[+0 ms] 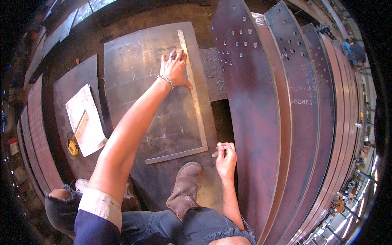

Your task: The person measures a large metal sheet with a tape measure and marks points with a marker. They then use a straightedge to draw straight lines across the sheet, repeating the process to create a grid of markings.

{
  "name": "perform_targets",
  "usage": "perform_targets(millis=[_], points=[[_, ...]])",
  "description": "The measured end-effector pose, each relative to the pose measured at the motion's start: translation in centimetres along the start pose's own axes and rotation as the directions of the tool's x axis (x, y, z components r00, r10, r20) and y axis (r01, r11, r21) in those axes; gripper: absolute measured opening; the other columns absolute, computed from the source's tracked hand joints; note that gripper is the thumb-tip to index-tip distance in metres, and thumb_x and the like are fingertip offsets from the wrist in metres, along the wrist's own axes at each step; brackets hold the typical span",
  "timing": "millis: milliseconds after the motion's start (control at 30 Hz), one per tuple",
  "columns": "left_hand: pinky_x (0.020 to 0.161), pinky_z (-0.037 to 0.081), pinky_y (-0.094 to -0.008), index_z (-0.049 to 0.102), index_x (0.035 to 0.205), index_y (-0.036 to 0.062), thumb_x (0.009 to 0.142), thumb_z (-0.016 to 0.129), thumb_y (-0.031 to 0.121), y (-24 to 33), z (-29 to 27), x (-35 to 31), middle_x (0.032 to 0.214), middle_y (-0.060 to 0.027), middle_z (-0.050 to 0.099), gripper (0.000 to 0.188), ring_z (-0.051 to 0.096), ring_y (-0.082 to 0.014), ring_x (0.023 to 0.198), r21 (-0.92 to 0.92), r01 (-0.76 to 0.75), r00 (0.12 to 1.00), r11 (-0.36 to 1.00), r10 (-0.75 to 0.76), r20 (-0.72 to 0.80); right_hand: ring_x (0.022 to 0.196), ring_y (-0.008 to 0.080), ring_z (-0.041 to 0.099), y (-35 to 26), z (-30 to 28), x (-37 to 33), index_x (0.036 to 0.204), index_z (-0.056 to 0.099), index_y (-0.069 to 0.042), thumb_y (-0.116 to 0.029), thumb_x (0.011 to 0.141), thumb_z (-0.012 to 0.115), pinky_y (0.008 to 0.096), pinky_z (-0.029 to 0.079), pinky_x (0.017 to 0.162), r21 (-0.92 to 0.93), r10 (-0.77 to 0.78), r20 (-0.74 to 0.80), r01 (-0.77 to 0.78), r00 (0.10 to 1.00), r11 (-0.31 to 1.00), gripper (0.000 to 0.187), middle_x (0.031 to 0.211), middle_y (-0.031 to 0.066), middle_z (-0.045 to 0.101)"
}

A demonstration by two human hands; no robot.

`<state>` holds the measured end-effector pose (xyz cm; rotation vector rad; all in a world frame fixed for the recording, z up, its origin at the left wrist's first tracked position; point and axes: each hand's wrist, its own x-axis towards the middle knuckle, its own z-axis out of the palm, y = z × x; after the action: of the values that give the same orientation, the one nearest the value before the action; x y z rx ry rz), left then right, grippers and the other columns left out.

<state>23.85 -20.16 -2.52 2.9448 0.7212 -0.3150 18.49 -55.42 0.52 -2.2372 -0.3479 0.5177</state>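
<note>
A large flat steel plate (130, 96) with faint chalk lines and small V-shaped marks lies in front of me. On it rests an L-shaped steel square (197, 104), its long leg running along the plate's right side and its short leg across the near end. My left hand (174, 70) lies spread on the plate, with fingers and thumb touching the edge of the long leg. Off the plate's near right corner, my right hand (227, 161) pinches a short pale chalk stick (216, 154) between thumb and fingers.
Steel beams (255, 102) with bolt holes stand in a row to the right. On a smaller plate (61, 90) at left lie paper sheets (85, 118) and a yellow tape measure (73, 148), its blade partly out. My brown boot (185, 185) is near the square's short leg.
</note>
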Motion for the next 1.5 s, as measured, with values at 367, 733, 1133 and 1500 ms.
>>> perform_targets(millis=[367,733,1133,1500], points=[[0.110,0.039,-0.0499,0.058,0.137,0.0125,0.076,0.080,0.045,-5.0,-2.1,-4.3,0.149,-0.0147,0.046,0.072,0.047,-0.0354,0.134,-0.193,0.150,0.950,0.970,-0.195,-0.242,0.085,0.0396,0.067,0.9,4.0,-2.4,0.103,0.057,0.001,-0.028,0.089,0.072,0.0487,0.055,0.071,-0.435,-0.130,0.073,0.149,0.989,0.888,0.035,0.100,0.0189,0.064],[0.100,0.048,-0.0444,0.069,0.116,0.0089,0.081,0.077,0.036,-6.0,-3.6,-6.5,0.129,-0.0143,0.058,0.045,0.058,-0.0334,0.119,-0.354,0.187,0.938,0.917,-0.274,-0.213,0.082,0.0375,0.067,-0.9,7.8,-3.1,0.101,0.061,-0.006,-0.031,0.088,0.072,0.0488,0.054,0.068,-0.361,-0.112,0.048,0.122,0.993,0.924,0.031,0.098,0.0127,0.065],[0.098,0.050,-0.0438,0.070,0.113,0.0097,0.087,0.073,0.033,-13.6,-18.6,-11.9,0.120,-0.0131,0.062,0.035,0.062,-0.0324,0.113,-0.059,0.164,0.897,0.985,-0.174,-0.406,0.073,0.0328,0.065,-0.2,8.8,-1.9,0.100,0.060,-0.005,-0.023,0.080,0.077,0.0467,0.052,0.065,-0.212,-0.161,0.069,0.172,0.985,0.962,0.031,0.086,0.0116,0.065],[0.101,0.048,-0.0438,0.066,0.115,0.0022,0.085,0.070,0.030,-16.2,-24.4,-9.2,0.119,-0.0193,0.065,0.042,0.061,-0.0347,0.114,0.269,-0.176,0.879,0.947,0.274,-0.391,0.077,0.0329,0.067,-0.6,9.4,-2.4,0.101,0.057,-0.006,-0.022,0.080,0.076,0.0467,0.053,0.067,-0.239,-0.141,0.033,0.145,0.989,0.960,0.033,0.088,0.0125,0.067]])
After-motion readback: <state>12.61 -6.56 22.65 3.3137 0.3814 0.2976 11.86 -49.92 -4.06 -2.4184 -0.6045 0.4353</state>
